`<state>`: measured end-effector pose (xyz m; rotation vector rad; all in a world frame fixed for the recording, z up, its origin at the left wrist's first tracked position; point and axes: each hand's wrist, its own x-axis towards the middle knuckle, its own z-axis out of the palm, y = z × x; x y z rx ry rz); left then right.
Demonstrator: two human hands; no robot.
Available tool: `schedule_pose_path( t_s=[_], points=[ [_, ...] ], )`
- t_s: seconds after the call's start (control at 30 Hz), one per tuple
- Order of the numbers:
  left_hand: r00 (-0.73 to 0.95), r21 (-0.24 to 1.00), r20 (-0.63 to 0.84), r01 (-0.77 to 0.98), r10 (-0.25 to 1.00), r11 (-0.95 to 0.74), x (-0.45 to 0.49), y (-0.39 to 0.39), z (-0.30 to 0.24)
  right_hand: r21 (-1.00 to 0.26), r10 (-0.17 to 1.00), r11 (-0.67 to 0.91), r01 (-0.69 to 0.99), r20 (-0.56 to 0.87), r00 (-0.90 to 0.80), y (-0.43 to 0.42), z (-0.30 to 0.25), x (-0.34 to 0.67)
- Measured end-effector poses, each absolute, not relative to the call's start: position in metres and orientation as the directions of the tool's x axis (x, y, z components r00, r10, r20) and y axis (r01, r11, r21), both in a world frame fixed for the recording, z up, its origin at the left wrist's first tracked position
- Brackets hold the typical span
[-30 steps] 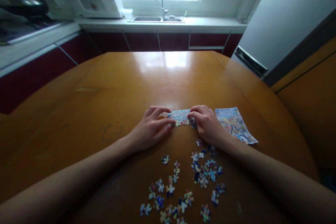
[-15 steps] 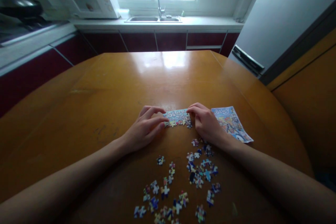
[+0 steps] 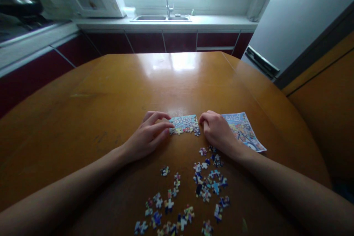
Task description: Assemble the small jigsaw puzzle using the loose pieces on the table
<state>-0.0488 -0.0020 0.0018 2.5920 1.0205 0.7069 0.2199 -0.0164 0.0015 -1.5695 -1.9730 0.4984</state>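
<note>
Hands: 2 — 1 left hand (image 3: 148, 131), 1 right hand (image 3: 218, 129). Joined puzzle section (image 3: 184, 122): 1. Loose puzzle pieces (image 3: 215, 187): 20+ — overlaps block an exact count. Printed sheet (image 3: 245, 131): 1. Table (image 3: 124, 81): 1. Microwave (image 3: 92, 2): 1. Sink (image 3: 167, 18): 1, with 2 basins (image 3: 151, 18). Faucet (image 3: 168, 10): 1. Fridge (image 3: 295, 22): 1. Pan (image 3: 20, 3): 1.

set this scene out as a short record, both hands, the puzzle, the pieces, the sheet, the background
left hand: fingers at the left edge of the joined puzzle section
right hand: fingers curled, just off the section's right edge; anything inside is hidden
joined section: flat, light blue upper part, uneven lower edge
loose pieces: scattered nearer the camera, between the forearms
printed sheet: flat, partly behind the right hand
surface: brown wooden table
background: sink with faucet, below a window
</note>
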Motion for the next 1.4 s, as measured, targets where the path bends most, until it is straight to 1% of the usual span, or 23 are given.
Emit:
schedule_pose_path(
  t_s=[0.33,0.7,1.23,1.4],
  points=[
    [0.643,0.385,0.332,0.576,0.691,-0.721,-0.0492,0.0013,0.0017,-0.531,0.96,0.267,0.804,0.219,-0.174,-0.0151,-0.0024,0.2197],
    [0.64,0.378,0.339,0.578,0.69,-0.723,-0.0485,0.0015,0.0019,-0.517,0.963,0.258,0.816,0.206,-0.174,-0.0138,-0.0033,0.2185],
    [0.629,0.385,0.336,0.587,0.701,-0.712,-0.0496,0.0015,0.0014,-0.522,0.97,0.231,0.821,0.191,-0.151,-0.0151,0.0006,0.2176],
    [0.631,0.4,0.33,0.581,0.702,-0.709,-0.0503,0.0009,0.0024,-0.557,0.974,0.216,0.802,0.179,-0.139,-0.015,-0.0004,0.2176]
  ],
)
